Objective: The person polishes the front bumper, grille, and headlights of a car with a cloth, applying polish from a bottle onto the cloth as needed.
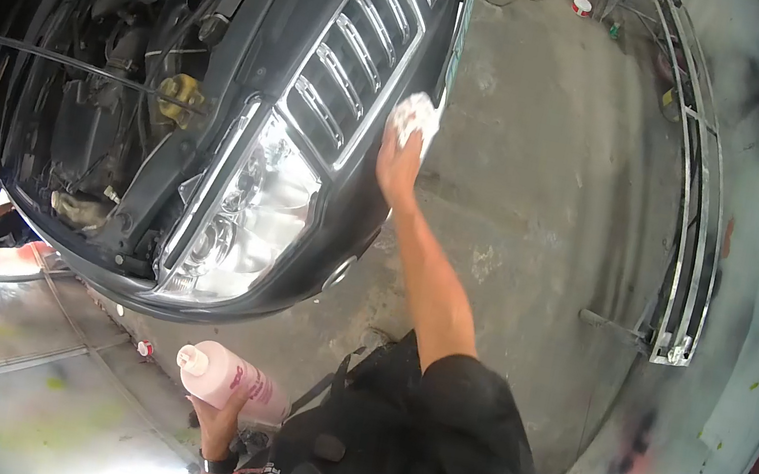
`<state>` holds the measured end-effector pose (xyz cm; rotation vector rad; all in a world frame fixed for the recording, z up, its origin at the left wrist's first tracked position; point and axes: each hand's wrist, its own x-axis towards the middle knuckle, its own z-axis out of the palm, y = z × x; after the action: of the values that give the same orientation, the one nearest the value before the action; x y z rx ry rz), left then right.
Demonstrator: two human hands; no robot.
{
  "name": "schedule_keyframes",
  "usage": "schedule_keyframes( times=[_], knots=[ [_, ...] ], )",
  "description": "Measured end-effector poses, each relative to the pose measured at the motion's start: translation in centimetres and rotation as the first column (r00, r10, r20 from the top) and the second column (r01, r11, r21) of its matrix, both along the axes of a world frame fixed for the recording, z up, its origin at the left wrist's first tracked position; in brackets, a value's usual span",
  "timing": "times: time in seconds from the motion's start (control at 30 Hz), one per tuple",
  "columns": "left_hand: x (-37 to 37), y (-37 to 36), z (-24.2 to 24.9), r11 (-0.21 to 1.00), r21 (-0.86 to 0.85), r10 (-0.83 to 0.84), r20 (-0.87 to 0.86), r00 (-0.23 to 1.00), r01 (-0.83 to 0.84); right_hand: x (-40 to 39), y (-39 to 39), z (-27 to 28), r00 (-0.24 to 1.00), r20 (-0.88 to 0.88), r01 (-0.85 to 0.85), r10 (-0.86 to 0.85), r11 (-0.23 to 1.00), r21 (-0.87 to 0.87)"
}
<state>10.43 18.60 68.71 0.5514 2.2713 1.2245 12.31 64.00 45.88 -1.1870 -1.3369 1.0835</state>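
My right hand [398, 171] presses a crumpled white cloth [416, 119] against the front bumper [354, 194] of a dark car, just below its chrome-edged grille [351, 54]. The fingers are closed around the cloth. My left hand [216, 427], with a dark watch at the wrist, grips a pink bottle [230, 381] with a white cap and printed text. The bottle is tilted, its cap pointing to the upper left. Between the bottle and the grille is the car's clear headlight [246, 219]. Writing on the bottle is too small to read.
The car's engine bay [113, 78] is exposed, with a thin rod [56, 56] crossing it. A long metal frame [694, 211] stands along the right wall. A red-and-white container [581, 6] sits on the concrete floor [535, 163]. Another person [0, 231] is at the far left.
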Motion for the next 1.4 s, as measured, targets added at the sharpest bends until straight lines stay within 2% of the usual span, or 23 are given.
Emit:
schedule_keyframes(
  times=[0.03, 0.13, 0.2, 0.27, 0.37, 0.43, 0.5, 0.57, 0.6, 0.63, 0.67, 0.7, 0.77, 0.83, 0.9, 0.93, 0.97, 1.03, 1.1, 1.17, 1.23, 1.37, 1.4],
  knots=[
    [0.0, 0.3, -0.1, 1.000, 0.017, -0.011, 0.002, 1.000, 0.011, 0.0, 2.5, 0.3, 0.997, -0.056, -0.058, 0.056, 0.998, -0.029],
    [-0.6, -0.9, -1.7, 1.000, -0.021, -0.001, -0.078, 0.997, -0.001, -0.3, 0.8, 0.3, 0.998, 0.070, -0.002, 0.000, 0.999, 0.039],
    [-0.6, 0.4, -1.0, 0.999, -0.036, -0.015, -0.012, 1.000, 0.015, -0.6, -2.5, 0.1, 0.988, 0.149, 0.014, -0.034, 0.992, 0.128],
    [-0.1, 2.5, 0.1, 1.000, -0.013, 0.024, 0.062, 0.998, -0.023, -1.2, -2.0, 0.7, 0.979, 0.202, 0.010, -0.034, 0.993, 0.120],
    [-0.4, 4.0, 0.0, 1.000, 0.004, 0.012, 0.044, 0.999, -0.013, -2.4, 5.3, 2.5, 0.951, 0.299, 0.063, -0.085, 0.995, 0.081],
    [0.0, 5.1, -0.2, 0.999, 0.032, 0.026, 0.008, 1.000, -0.027, -3.4, 12.9, 3.0, 0.952, 0.283, 0.098, -0.115, 0.993, 0.072],
    [0.6, 6.3, -0.2, 0.997, 0.048, 0.064, -0.003, 0.998, -0.064, -3.4, 19.2, 4.0, 0.956, 0.285, 0.093, -0.066, 0.992, -0.084],
    [1.2, 7.0, 0.1, 0.990, 0.050, 0.129, 0.015, 0.991, -0.130, -3.3, 21.4, 2.3, 0.977, 0.211, 0.038, -0.027, 0.998, -0.049],
    [1.1, 6.8, 0.5, 0.994, 0.003, 0.113, 0.022, 0.993, -0.113, -2.3, 19.1, 3.9, 0.984, 0.174, 0.040, -0.048, 0.998, 0.048],
    [0.7, 6.8, 0.4, 0.995, -0.029, 0.097, 0.032, 0.995, -0.096, -2.2, 17.0, 4.0, 0.977, 0.205, 0.081, -0.061, 0.993, -0.090],
    [0.6, 7.4, 0.1, 0.996, -0.055, 0.078, 0.046, 0.996, -0.076, -2.7, 15.0, 2.2, 0.977, 0.176, 0.122, -0.119, 0.992, -0.009],
    [0.8, 7.9, 0.2, 0.996, -0.032, 0.083, 0.049, 0.995, -0.081, -1.4, 12.3, 3.0, 0.989, 0.145, 0.011, -0.003, 0.999, -0.050],
    [0.8, 9.5, 0.3, 0.996, 0.013, 0.084, 0.054, 0.995, -0.085, -1.7, 8.7, 2.1, 0.989, 0.140, 0.045, -0.053, 0.997, 0.059],
    [1.0, 10.9, 0.8, 0.995, 0.006, 0.098, 0.073, 0.993, -0.098, -1.8, 10.3, 2.4, 0.966, 0.254, 0.033, -0.037, 0.999, 0.020],
    [1.2, 11.2, 0.7, 0.994, 0.007, 0.109, 0.085, 0.990, -0.110, -2.7, 15.8, 1.9, 0.925, 0.375, 0.065, -0.058, 0.998, -0.007],
    [1.3, 10.9, 0.3, 0.993, 0.011, 0.112, 0.089, 0.990, -0.114, -2.6, 18.5, 2.3, 0.947, 0.316, 0.068, -0.061, 0.998, -0.013],
    [1.4, 10.6, 0.1, 0.993, 0.015, 0.117, 0.092, 0.989, -0.119, -1.9, 20.2, 3.5, 0.985, 0.172, 0.024, -0.013, 0.998, -0.062],
    [2.0, 10.3, -0.1, 0.989, -0.021, 0.150, 0.051, 0.987, -0.149, -1.7, 20.5, 3.4, 0.991, 0.132, -0.001, 0.005, 1.000, -0.031],
    [2.7, 10.3, 0.1, 0.986, -0.025, 0.164, 0.036, 0.986, -0.163, -0.9, 16.0, 3.6, 0.976, 0.206, -0.068, 0.070, 0.998, -0.015],
    [3.1, 10.3, 0.2, 0.987, -0.003, 0.158, 0.041, 0.987, -0.158, -1.9, 9.1, 1.1, 0.958, 0.281, 0.009, -0.051, 0.989, 0.147],
    [2.8, 10.0, 0.3, 0.996, 0.016, 0.091, 0.051, 0.995, -0.092, -1.0, 1.1, 1.1, 0.967, 0.250, -0.066, 0.051, 0.996, 0.053],
    [3.6, 10.6, 2.0, 0.997, 0.077, 0.015, 0.029, 0.999, -0.017, 1.2, -11.0, 1.8, 0.968, 0.044, -0.242, 0.248, 0.964, -0.111],
    [3.9, 10.5, 2.2, 0.988, 0.151, -0.014, 0.010, 1.000, 0.012, 0.9, -13.2, 0.9, 0.971, 0.112, -0.208, 0.210, 0.978, -0.036]
  ],
)
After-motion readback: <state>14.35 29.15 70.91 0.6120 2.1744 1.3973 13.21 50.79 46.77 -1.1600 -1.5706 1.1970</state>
